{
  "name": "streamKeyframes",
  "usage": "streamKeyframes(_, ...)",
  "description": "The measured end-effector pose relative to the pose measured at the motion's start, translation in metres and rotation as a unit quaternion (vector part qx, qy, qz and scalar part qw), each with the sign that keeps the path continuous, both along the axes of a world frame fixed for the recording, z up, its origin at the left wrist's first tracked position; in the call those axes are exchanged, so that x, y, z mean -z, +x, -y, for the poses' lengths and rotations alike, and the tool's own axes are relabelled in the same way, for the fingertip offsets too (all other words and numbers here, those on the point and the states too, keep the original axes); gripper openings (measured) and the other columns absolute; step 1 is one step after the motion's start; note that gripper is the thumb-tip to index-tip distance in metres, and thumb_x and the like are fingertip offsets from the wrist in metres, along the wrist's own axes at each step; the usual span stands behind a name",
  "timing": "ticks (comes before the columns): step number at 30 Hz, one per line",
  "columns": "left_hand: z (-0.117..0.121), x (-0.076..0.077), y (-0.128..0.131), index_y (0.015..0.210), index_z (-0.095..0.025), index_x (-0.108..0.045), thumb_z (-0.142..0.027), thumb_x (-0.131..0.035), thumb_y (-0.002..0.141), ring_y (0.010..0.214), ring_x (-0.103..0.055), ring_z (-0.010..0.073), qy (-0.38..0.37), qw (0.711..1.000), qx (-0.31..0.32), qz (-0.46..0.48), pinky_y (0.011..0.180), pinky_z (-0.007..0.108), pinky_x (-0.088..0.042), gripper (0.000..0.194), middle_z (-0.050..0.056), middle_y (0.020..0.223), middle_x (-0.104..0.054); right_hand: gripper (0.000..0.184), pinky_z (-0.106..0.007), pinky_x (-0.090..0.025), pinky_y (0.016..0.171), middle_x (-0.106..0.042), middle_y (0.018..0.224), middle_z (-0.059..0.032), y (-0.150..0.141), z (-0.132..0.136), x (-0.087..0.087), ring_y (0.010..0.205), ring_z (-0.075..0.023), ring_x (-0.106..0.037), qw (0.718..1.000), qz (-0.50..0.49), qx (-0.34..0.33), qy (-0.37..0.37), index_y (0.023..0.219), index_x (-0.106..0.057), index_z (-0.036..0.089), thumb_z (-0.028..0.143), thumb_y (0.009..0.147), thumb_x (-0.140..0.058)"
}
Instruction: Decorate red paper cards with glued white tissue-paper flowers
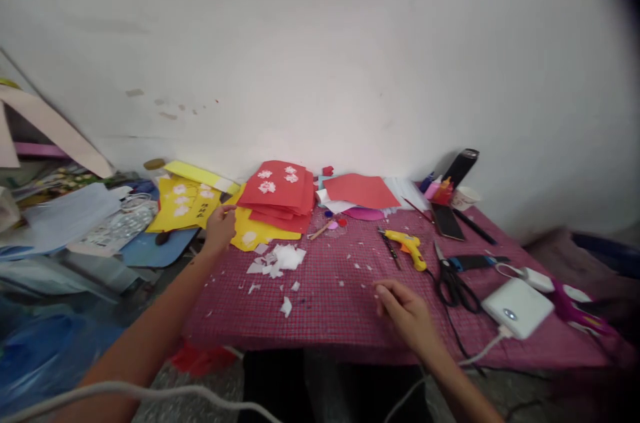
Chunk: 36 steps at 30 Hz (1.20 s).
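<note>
My left hand is over the left end of the table, between yellow paper cards with white blossoms and a pile of red cards. Its fingers look partly stretched out, with nothing visible in them; whether they touch the yellow paper is unclear. My right hand hovers at or rests near the front edge, fingers loosely bent and empty. White paper scraps lie between the hands. Beyond my right hand is a yellow glue gun, with black-handled scissors to its right.
A white power adapter with cables sits at the front right. Red paper, a phone, small paint bottles and a paper cup stand or lie toward the wall. A blue stool adjoins the table's left.
</note>
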<state>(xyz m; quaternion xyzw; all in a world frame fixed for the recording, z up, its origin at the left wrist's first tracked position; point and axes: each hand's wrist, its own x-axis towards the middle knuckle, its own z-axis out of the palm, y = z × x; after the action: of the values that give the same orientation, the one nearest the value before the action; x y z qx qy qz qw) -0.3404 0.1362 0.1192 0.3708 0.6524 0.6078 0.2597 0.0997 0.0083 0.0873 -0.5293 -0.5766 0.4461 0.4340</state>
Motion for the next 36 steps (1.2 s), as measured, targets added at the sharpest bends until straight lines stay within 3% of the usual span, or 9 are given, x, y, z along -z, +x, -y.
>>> streamKeyframes(2,0.016,0.001,0.022,0.101,-0.020,-0.058,-0.031,-0.059,0.075,0.036,-0.032,0.0058,0.032,0.999,0.002,0.039,0.034,0.016,-0.029,0.028,-0.011,0.055,-0.038,0.035,-0.024,-0.041,0.046,-0.056,0.054,0.0029,0.030,0.020,0.009,0.049,-0.0145,-0.053,0.996,0.023,0.082,0.025,0.094,-0.069,0.017,0.050,0.089,-0.059)
streamKeyframes(6,0.055,0.005,0.079,0.103,-0.025,-0.056,-0.037,-0.060,0.080,0.035,-0.028,0.0072,0.071,0.990,0.069,0.101,0.035,0.017,-0.026,0.026,-0.012,0.052,-0.031,0.036,-0.030,-0.051,0.061,-0.071,0.077,-0.0070,0.071,0.049,0.021,0.069,-0.0218,-0.064,0.977,0.069,0.184,0.081,0.093,-0.074,0.016,0.050,0.085,-0.063)
streamKeyframes(10,0.102,0.021,0.134,0.104,-0.030,-0.062,-0.037,-0.057,0.084,0.049,-0.054,0.0150,0.021,0.990,0.129,-0.054,0.044,0.025,-0.044,0.022,-0.004,0.062,-0.055,0.034,-0.034,-0.054,0.072,-0.075,0.088,-0.0107,0.084,0.056,0.025,0.080,-0.0261,-0.068,0.968,0.074,0.217,0.105,0.090,-0.075,0.017,0.048,0.084,-0.063)
streamKeyframes(13,0.132,0.040,0.168,0.106,-0.035,-0.066,-0.030,-0.054,0.087,0.077,-0.068,0.0228,0.037,0.957,0.210,-0.199,0.068,0.036,-0.057,0.024,0.002,0.083,-0.069,0.033,-0.032,-0.054,0.068,-0.074,0.083,-0.0089,0.079,0.051,0.024,0.074,-0.0239,-0.066,0.969,0.073,0.209,0.111,0.090,-0.075,0.017,0.047,0.086,-0.062)
streamKeyframes(17,0.152,0.059,0.204,0.118,-0.035,-0.068,-0.017,-0.049,0.089,0.109,-0.066,0.0236,0.130,0.868,0.359,-0.316,0.098,0.041,-0.054,0.039,0.008,0.115,-0.070,0.035,-0.028,-0.049,0.056,-0.068,0.067,-0.0039,0.066,0.035,0.024,0.061,-0.0197,-0.061,0.976,0.057,0.183,0.100,0.090,-0.074,0.016,0.048,0.088,-0.059)
streamKeyframes(23,0.150,0.061,0.229,0.120,-0.032,-0.067,-0.019,-0.051,0.093,0.117,-0.062,0.0234,0.127,0.826,0.385,-0.390,0.102,0.042,-0.052,0.034,0.009,0.123,-0.066,0.042,-0.027,-0.046,0.051,-0.064,0.062,-0.0026,0.058,0.015,0.031,0.058,-0.0191,-0.058,0.978,0.051,0.181,0.089,0.087,-0.074,0.016,0.055,0.086,-0.059)
streamKeyframes(28,0.109,0.038,0.234,0.115,-0.029,-0.066,-0.024,-0.048,0.097,0.111,-0.062,0.0226,0.131,0.811,0.394,-0.412,0.099,0.042,-0.052,0.027,0.010,0.116,-0.068,0.041,-0.028,-0.048,0.054,-0.066,0.064,-0.0030,0.059,0.011,0.037,0.061,-0.0205,-0.061,0.984,0.050,0.155,0.073,0.088,-0.073,0.017,0.055,0.086,-0.059)
streamKeyframes(32,0.023,0.010,0.237,0.107,-0.023,-0.068,-0.026,-0.044,0.098,0.109,-0.060,0.0238,0.143,0.788,0.351,-0.485,0.099,0.042,-0.047,0.026,0.010,0.108,-0.068,0.035,-0.031,-0.053,0.068,-0.072,0.079,-0.0064,0.057,0.010,0.040,0.074,-0.0235,-0.067,0.985,0.063,0.130,0.089,0.092,-0.072,0.017,0.049,0.090,-0.057)
streamKeyframes(36,-0.068,-0.006,0.237,0.107,-0.016,-0.068,-0.024,-0.045,0.096,0.107,-0.058,0.0251,0.043,0.785,0.245,-0.567,0.099,0.039,-0.044,0.026,0.013,0.110,-0.065,0.030,-0.032,-0.054,0.076,-0.074,0.087,-0.0072,0.057,0.011,0.040,0.081,-0.0239,-0.068,0.984,0.085,0.114,0.106,0.094,-0.071,0.019,0.044,0.093,-0.054)
